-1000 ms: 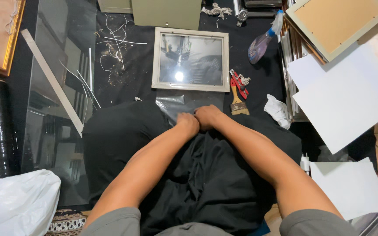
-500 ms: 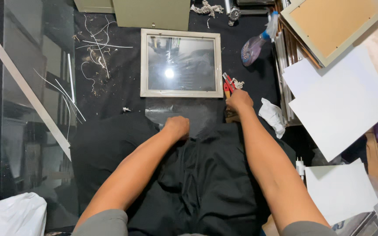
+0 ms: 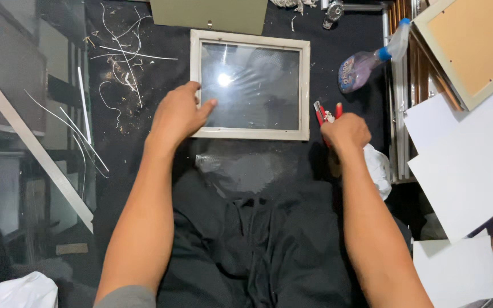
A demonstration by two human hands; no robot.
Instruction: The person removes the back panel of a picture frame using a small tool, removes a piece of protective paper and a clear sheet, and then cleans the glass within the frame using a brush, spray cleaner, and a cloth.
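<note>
The left hand (image 3: 178, 117) lies spread over the near left corner of a pale picture frame (image 3: 250, 134), fingers loosely open, the fingertips (image 3: 207, 105) resting on its glass pane (image 3: 258, 85) and the thumb side along the frame's left rail. Its grip pinches nothing; it only presses flat on the frame. The frame lies flat on the black tabletop (image 3: 144, 154), straight ahead of both hands, with a bright light reflection in the glass just beyond the left fingertips.

The right hand (image 3: 346, 130) is curled into a closed grip over the red-handled pliers (image 3: 323, 111), which lie just right of the frame's near right corner; the red handles stick out beyond the knuckles, away from the body. Whether the tool is lifted off the tabletop cannot be told.

Between the two forearms, nearer the body than the frame, a crumpled clear plastic sheet (image 3: 241, 168) lies on black cloth (image 3: 258, 245). Beyond the right grip and to its right lies a purple spray bottle (image 3: 366, 63) on its side. White boards (image 3: 463, 165) are stacked right of the right forearm. Left of the left grip, thin white offcut strips (image 3: 121, 54) litter the tabletop.
</note>
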